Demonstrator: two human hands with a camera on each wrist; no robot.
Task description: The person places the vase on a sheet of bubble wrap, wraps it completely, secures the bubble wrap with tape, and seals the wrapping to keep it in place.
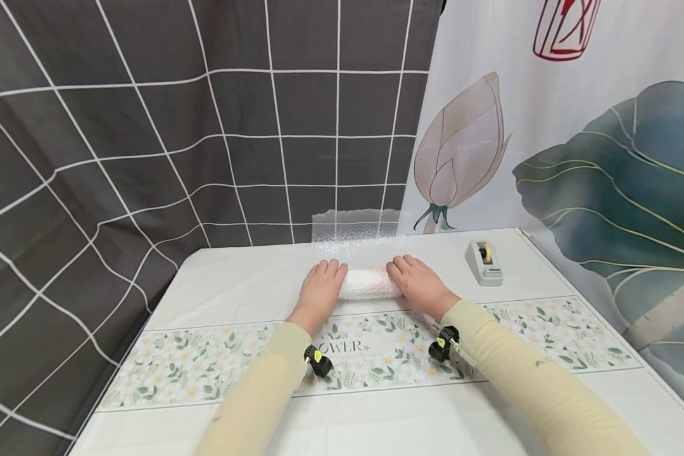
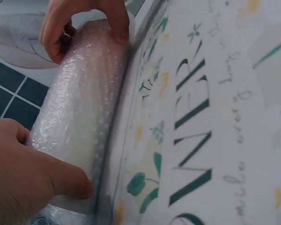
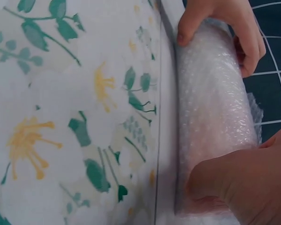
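Note:
A bubble-wrapped cylinder [image 1: 368,285] lies crosswise on the table, whitish with a pink tint showing through the layers. What is inside cannot be told. My left hand [image 1: 322,286] grips its left end, with the thumb on the near side and the fingers over the far side. At the other end, my right hand [image 1: 423,286] holds it the same way. From behind the roll, a loose bubble wrap sheet [image 1: 356,233] stretches to the table's back edge. In the left wrist view the wrapped cylinder [image 2: 84,93] shows several clear layers; the right wrist view shows its rounded side [image 3: 215,93].
A white tape dispenser [image 1: 484,263] with a yellowish tape roll stands at the back right. The white table cover [image 1: 234,278] has a printed flower band [image 1: 205,367]. Behind the table hang a dark grid curtain [image 1: 302,158] and a white curtain with painted plants [image 1: 467,145].

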